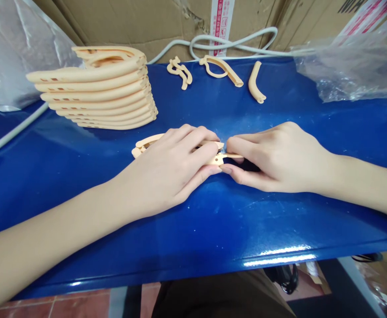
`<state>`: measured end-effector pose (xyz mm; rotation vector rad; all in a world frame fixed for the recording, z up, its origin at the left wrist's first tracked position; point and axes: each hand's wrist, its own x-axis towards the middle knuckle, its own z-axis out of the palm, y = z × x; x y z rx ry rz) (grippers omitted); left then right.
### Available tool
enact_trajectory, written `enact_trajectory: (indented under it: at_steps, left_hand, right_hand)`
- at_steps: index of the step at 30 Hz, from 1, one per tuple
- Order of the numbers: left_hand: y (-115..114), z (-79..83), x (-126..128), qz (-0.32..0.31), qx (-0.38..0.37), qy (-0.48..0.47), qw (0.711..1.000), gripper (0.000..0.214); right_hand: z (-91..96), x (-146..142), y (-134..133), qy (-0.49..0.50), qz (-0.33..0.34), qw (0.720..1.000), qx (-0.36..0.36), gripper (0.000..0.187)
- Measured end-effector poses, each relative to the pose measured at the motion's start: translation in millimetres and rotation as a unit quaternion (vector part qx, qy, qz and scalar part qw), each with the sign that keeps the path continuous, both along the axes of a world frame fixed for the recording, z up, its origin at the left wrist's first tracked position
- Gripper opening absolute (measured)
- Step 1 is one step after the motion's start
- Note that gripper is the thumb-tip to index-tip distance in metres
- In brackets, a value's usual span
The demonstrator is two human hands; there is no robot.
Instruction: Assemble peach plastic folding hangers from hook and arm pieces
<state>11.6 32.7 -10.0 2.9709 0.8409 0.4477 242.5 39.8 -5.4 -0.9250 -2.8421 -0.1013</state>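
My left hand [172, 170] lies over a beige plastic hanger piece [145, 143] on the blue table [213, 221], fingers pressed down on it. My right hand [276, 157] meets it from the right and pinches the narrow end of the same piece [229, 155] between thumb and fingers. Most of the piece is hidden under my left hand.
A stack of several beige hanger pieces [104, 88] stands at the back left. Three small beige parts [180, 73] [221, 68] [256, 83] lie at the back middle. Clear plastic bags [352, 66] [11, 53], a white cable [233, 44] and cardboard boxes [153, 22] line the far edge.
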Motion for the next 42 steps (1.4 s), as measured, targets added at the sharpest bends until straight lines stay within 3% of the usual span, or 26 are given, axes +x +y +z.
enact_trajectory:
  at_steps: [17,33,42]
  left_hand:
    - [0.5,-1.4,0.1,-0.001,-0.002,0.000,1.000,0.033]
    - [0.8,-1.1,-1.3,-0.005,-0.038,-0.027,0.999,0.028]
    - [2.4,-1.9,-2.8,-0.020,-0.024,-0.025,0.999,0.025]
  right_hand:
    - [1.3,-0.9,1.4,-0.014,-0.007,1.000,-0.019,0.056]
    - [0.1,1.3,2.9,-0.025,0.013,0.999,0.022,0.059]
    - [-0.7,2.7,2.7,-0.003,0.026,0.999,0.018,0.050]
